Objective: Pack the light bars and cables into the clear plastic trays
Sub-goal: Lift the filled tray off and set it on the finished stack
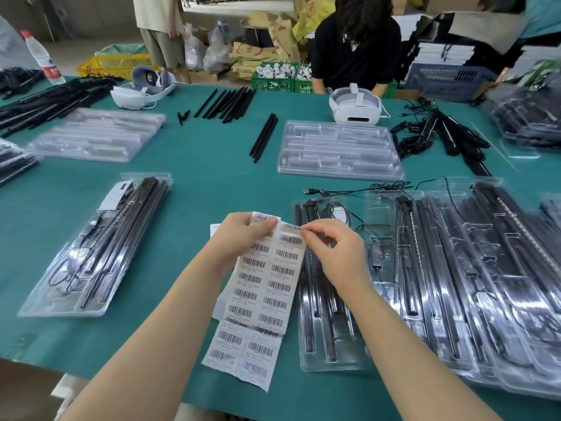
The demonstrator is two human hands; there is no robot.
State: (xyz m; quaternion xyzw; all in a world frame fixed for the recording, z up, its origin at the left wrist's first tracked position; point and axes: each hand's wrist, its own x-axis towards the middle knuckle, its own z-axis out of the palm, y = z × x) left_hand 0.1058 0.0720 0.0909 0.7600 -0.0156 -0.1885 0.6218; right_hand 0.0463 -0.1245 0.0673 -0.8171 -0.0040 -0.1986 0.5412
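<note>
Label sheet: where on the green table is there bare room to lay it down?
Bare cloth lies between the packed left tray, the empty tray and the label sheet. Right of the sheet, filled trays overlap, so it is crowded.

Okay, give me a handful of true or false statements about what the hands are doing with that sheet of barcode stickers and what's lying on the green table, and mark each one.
1. The left hand holds the top of the white sheet of barcode stickers. True.
2. The right hand pinches a sticker at the sheet's upper right corner. True.
3. The clear plastic tray at the far centre right is full of light bars. False: its slots hold nothing.
4. The water bottle with the red cap lies flat on the table. False: it stands upright at the far left.
5. A white headset sits beyond that far tray. True.
6. The table covering is red. False: it is green.
</note>
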